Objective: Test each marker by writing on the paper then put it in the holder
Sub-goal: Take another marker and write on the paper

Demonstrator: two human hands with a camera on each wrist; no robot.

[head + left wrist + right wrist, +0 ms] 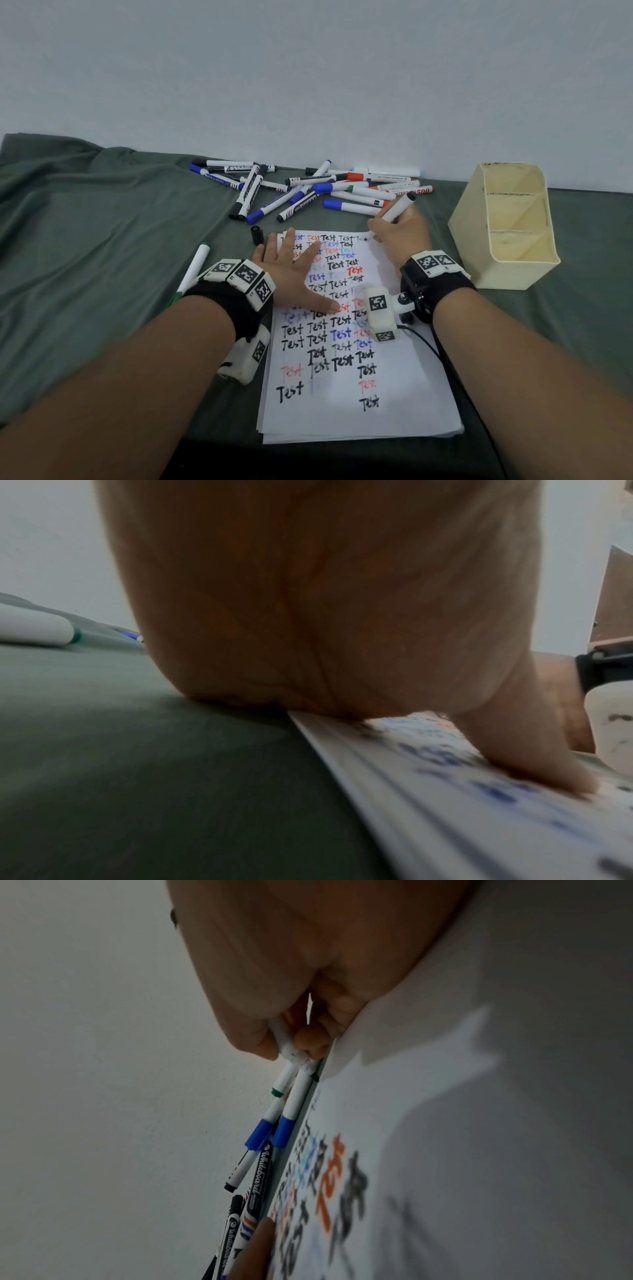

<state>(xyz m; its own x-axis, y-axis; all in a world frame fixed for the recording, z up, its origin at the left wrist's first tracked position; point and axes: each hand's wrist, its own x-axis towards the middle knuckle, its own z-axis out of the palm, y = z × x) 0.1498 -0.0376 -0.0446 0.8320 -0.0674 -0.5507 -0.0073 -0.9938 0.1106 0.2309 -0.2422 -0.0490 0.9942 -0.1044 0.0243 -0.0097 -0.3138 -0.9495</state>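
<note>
Head view: the right hand grips a white marker like a pen, its tip at the top right corner of the paper, seemingly touching. The left hand lies flat with fingers spread, pressing the sheet's left edge. The cream holder stands just right on the green-clothed table.

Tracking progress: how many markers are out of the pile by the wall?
2: a marker gripped in the right hand at the paper's top edge; a green-tipped marker lying left of the left hand. Holder interior partly hidden.
</note>
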